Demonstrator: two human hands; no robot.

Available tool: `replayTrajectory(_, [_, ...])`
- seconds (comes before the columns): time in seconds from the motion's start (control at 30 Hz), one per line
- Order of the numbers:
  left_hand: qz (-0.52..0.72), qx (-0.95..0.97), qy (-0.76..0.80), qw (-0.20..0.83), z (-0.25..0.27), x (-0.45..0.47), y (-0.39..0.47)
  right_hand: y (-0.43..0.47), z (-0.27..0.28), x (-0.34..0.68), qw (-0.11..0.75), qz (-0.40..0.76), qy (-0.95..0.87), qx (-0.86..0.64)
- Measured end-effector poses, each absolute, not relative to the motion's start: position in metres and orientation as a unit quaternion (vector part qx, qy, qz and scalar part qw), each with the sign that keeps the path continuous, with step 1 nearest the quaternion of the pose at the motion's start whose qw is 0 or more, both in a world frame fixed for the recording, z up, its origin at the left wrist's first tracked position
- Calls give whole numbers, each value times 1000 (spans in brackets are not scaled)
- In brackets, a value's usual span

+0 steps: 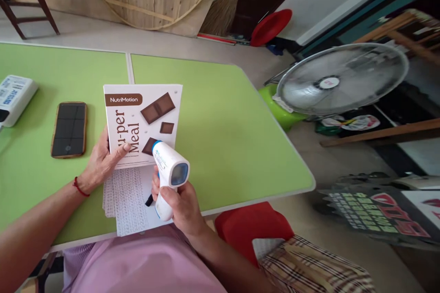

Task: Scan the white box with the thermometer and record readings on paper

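My left hand (105,160) grips the left edge of a white and brown NutriMotion box (154,146), its thumb lying across the printed front. The box is held upright over the table, with chocolate pieces pictured on it. In my right hand (185,208) is a white and blue infrared thermometer (171,165), its fingers wrapped round the handle. The thermometer's blue nose is at the lower right of the box front; whether they touch I cannot tell. Below the box lie sheets of handwritten paper (130,210), with a black pen (149,200) partly hidden by my right hand.
A phone (69,129) and a white device (16,98) lie on the left of the green table (220,123). A fan (330,82) stands beyond the table's right end. A red seat (250,224) with checked cloth (309,265) is close at my right.
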State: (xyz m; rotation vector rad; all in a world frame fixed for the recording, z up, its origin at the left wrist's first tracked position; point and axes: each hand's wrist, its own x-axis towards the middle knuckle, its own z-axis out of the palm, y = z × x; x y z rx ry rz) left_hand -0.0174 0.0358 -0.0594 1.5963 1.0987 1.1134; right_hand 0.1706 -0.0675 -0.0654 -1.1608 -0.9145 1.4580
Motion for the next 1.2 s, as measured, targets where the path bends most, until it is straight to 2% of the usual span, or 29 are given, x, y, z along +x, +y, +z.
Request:
replayTrajectory(0.17, [450, 632, 430, 462, -64, -20, 36, -67, -63, 170, 486, 599, -389, -504])
replayTrajectory(1.2, [431, 671, 444, 408, -50, -17, 37, -65, -55, 161, 487, 625, -378, -480])
